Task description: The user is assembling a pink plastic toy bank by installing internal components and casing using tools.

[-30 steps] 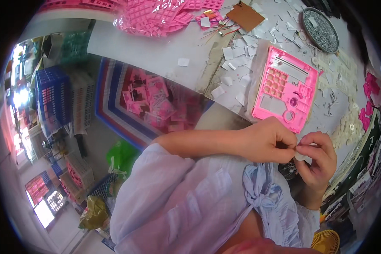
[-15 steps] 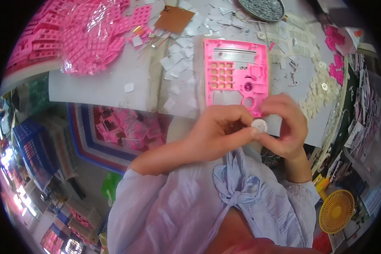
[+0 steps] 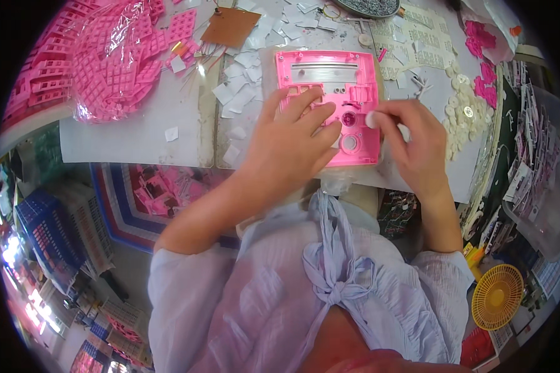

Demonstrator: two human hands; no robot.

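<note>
A pink plastic casing [image 3: 366, 93] with square holes and round openings lies on the work table in front of me. My left hand [image 3: 289, 137] rests spread across its left side, covering most of the square holes. At the casing's right edge, my right hand [image 3: 414, 133] pinches a small white round disc [image 3: 372, 119] between thumb and fingers, beside the round opening with a dark centre. Right of that hand lies a pile of similar white discs [image 3: 460, 118].
Bagged pink grid parts [image 3: 115, 62] fill the far left. A brown board [image 3: 231, 27], scattered white paper squares [image 3: 230, 90] and a round tray of small metal pieces [image 3: 370, 6] lie at the back. A striped bag [image 3: 115, 205] of pink parts stands below the table; a yellow basket [image 3: 497, 297] is at lower right.
My left hand has let go of the white disc and moved onto the casing, fingers spread. The right hand has carried the disc forward to the casing's right edge.
</note>
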